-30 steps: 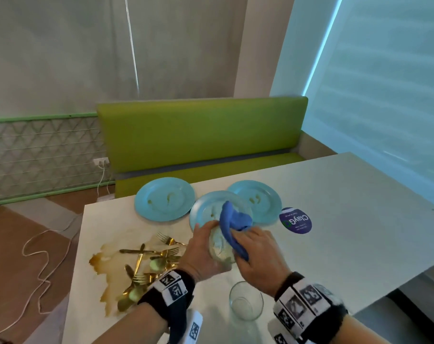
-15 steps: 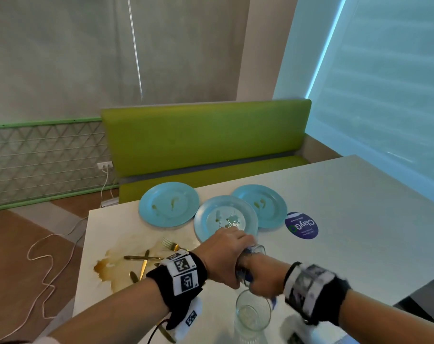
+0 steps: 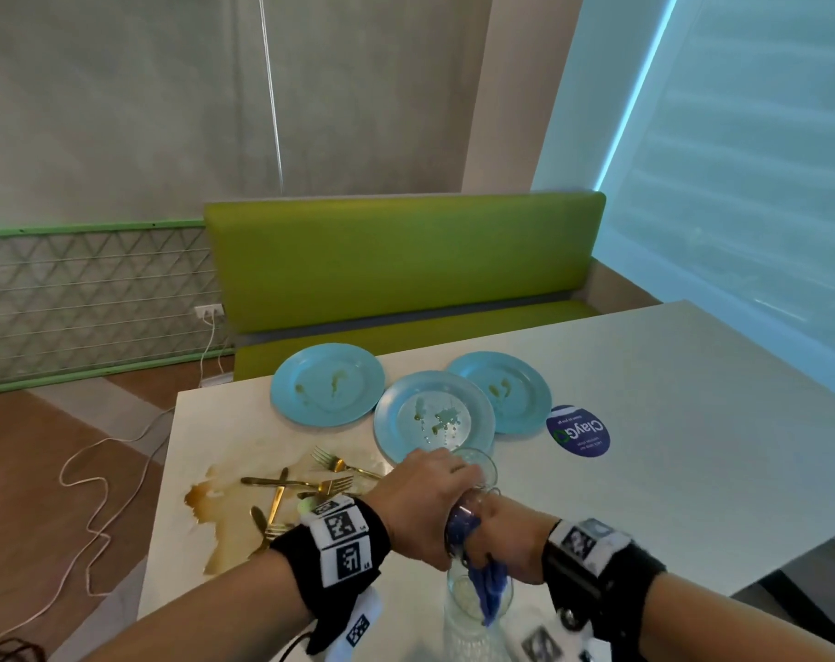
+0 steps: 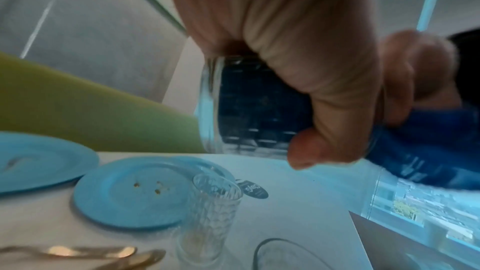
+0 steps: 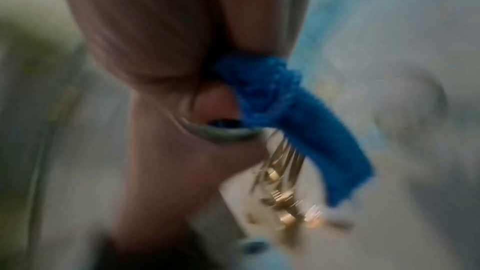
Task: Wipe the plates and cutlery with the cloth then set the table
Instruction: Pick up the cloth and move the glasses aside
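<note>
Since a second ago I've lowered the glass gripped in my left hand and my right hand has stuffed the cloth inside, so the plates are still dirty.

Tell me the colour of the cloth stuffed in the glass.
Blue. The cloth shows best in the left wrist view, through the glass wall.

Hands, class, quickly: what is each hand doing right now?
Left hand: grips the glass, held off the table.
Right hand: holds the blue cloth pushed into that glass.
</note>
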`<state>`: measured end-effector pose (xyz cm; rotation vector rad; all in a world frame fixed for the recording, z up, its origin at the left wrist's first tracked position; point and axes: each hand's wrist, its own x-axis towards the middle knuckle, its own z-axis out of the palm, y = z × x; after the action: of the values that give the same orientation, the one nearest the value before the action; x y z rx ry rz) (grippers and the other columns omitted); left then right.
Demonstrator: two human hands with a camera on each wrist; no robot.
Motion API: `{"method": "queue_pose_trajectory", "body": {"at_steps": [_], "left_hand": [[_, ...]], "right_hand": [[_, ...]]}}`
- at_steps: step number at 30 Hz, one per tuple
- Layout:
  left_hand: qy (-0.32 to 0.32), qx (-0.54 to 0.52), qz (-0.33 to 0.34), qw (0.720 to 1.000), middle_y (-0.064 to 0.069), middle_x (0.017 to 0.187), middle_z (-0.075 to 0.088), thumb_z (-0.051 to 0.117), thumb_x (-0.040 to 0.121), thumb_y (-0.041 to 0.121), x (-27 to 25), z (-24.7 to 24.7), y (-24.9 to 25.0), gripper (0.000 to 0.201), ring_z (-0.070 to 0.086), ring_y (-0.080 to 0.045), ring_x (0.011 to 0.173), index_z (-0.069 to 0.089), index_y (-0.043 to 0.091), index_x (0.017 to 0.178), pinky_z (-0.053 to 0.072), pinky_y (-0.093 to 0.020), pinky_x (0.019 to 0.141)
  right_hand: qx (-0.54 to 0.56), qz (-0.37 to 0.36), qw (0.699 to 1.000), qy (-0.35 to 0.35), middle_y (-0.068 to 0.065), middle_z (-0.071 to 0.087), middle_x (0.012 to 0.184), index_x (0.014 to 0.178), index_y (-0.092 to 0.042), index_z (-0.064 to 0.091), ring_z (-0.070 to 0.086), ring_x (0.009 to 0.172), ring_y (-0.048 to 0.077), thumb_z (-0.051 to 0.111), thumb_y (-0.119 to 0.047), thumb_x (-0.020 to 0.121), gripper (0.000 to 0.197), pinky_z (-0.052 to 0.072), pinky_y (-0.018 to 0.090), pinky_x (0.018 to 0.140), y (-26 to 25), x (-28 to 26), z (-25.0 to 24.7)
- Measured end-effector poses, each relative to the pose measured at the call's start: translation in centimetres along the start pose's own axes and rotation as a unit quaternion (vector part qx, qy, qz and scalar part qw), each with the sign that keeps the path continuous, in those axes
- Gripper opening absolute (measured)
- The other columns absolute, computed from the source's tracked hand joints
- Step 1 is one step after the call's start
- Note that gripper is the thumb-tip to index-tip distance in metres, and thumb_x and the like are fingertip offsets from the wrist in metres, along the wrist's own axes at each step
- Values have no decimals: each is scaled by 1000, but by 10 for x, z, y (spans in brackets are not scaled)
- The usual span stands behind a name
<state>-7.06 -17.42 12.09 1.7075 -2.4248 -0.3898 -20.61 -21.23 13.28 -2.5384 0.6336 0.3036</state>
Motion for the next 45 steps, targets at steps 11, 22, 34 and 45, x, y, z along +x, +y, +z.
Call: {"method": "queue_pose_trajectory", "body": {"at_steps": [11, 22, 34, 45], "left_hand": [[-136, -218, -114, 960, 2, 98, 61, 82, 53, 8, -5, -7, -10, 61, 60, -16, 86, 49, 24, 103, 54, -33, 73], [140, -236, -128, 953, 4, 103, 59, 80, 47, 25, -15, 27, -21, 81, 57, -16, 94, 51, 15, 122, 43, -21, 82], [86, -382, -258, 883, 9, 126, 43, 92, 45, 31, -65, 100, -41, 97, 44, -8, 122, 34, 34, 123, 34, 0, 90], [9, -386, -282, 878, 17, 118, 49, 73, 22, 70, -83, 147, -21, 113, 47, -4, 115, 33, 36, 122, 36, -16, 97]], "right_hand": [[-131, 30, 986, -97, 20, 53, 128, 127, -2, 51, 50, 117, 35, 41, -4, 94, 35, 39, 38, 95, -15, 3, 14], [577, 195, 791, 57, 13, 65, 71, 91, 10, 61, 60, 55, 14, 41, 11, 62, 35, 57, 29, 61, 10, -6, -5], [782, 125, 578, 197, 16, 65, 53, 81, 8, 63, 60, 38, 21, 62, 8, 56, 25, 46, 19, 34, 45, -33, -14], [792, 122, 560, 212, 17, 73, 77, 70, -1, 76, 72, 66, 24, 92, -25, 34, 46, 58, 30, 57, 66, -16, 1]]}}
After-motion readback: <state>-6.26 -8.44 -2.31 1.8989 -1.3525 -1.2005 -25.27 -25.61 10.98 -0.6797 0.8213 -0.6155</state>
